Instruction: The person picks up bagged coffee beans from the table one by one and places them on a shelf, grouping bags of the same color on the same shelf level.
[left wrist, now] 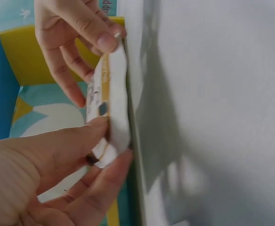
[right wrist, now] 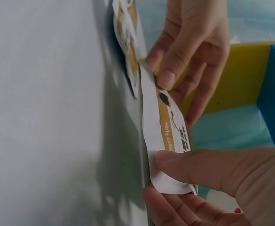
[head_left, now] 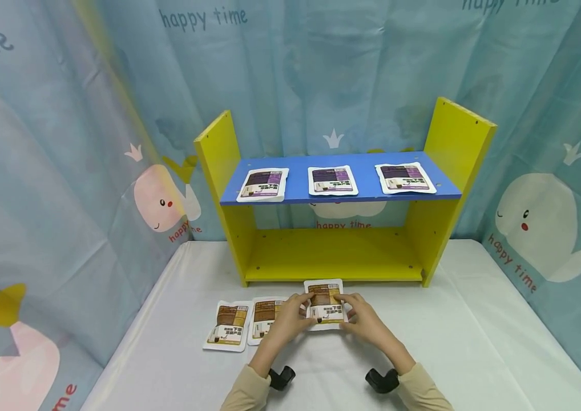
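Observation:
Between both hands is a white-edged snack pouch [head_left: 326, 311] with a brown and yellow label, lifted off the table in the wrist views. My left hand [head_left: 289, 318] pinches its left edge between thumb and fingers. On the opposite edge, my right hand [head_left: 364, 322] grips it the same way. Two similar brown-labelled pouches lie to the left on the white table: one pouch [head_left: 227, 326] farther out, another pouch [head_left: 265, 317] closer and partly hidden behind the left hand.
A yellow shelf unit [head_left: 334, 251] with a blue upper board [head_left: 298, 177] stands behind the hands. On that board lie three purple-labelled pouches: left [head_left: 263, 185], middle [head_left: 333, 180] and right [head_left: 406, 177]. A patterned curtain [head_left: 321, 74] surrounds the white table [head_left: 475, 331].

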Motion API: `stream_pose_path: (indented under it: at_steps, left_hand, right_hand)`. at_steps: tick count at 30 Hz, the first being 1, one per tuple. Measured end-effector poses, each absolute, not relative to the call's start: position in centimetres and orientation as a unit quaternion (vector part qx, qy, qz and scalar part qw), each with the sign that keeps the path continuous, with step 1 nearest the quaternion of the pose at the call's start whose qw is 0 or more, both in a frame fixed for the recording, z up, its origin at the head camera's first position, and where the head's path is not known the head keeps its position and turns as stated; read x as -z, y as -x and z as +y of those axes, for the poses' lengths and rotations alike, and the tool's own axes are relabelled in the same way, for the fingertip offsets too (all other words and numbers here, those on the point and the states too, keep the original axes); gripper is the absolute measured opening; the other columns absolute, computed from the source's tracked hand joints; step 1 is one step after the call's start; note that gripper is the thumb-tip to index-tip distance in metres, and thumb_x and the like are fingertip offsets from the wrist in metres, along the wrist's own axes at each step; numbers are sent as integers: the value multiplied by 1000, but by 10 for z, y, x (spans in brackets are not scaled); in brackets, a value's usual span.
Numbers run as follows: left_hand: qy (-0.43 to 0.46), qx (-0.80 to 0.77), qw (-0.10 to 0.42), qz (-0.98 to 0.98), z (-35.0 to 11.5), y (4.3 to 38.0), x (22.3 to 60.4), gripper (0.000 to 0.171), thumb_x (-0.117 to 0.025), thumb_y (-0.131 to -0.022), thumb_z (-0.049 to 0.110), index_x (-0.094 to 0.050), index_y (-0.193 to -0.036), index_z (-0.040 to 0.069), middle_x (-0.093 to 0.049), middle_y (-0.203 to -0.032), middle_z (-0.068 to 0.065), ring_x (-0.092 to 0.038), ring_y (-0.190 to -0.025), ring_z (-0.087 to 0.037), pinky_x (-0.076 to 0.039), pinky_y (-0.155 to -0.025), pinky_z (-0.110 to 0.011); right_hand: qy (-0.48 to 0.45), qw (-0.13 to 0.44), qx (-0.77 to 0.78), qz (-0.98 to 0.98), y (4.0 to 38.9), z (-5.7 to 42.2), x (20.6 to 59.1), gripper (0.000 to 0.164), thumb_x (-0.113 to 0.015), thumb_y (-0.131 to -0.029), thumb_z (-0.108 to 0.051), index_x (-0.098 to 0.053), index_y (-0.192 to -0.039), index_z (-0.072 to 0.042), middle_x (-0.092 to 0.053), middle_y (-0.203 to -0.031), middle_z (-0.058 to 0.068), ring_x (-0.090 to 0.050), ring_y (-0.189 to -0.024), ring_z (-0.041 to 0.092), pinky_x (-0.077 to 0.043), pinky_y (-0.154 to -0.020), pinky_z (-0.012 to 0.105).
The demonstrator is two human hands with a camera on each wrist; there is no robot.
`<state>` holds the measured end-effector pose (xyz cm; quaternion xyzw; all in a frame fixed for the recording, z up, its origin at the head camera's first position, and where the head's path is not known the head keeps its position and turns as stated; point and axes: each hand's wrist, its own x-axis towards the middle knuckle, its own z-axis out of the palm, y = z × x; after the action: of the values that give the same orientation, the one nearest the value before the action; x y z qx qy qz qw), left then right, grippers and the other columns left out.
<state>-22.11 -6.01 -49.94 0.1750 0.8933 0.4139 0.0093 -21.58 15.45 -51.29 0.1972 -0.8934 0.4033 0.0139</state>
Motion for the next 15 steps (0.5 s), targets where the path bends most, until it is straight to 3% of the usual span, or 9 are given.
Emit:
stream_pose_path:
  at_steps: [15]
  left_hand:
    - [-152, -501, -22, 852, -46, 225, 509, 51, -72, -79, 7, -56, -126, 6, -56, -117, -15, -59, -99, -28, -54, -74, -21]
  right_hand:
    - [-164, 27, -426, -890, 223, 171, 504, 68, -74, -71, 4, -47, -133, -4, -54, -112, 17, -58, -81, 20, -52, -64, 24]
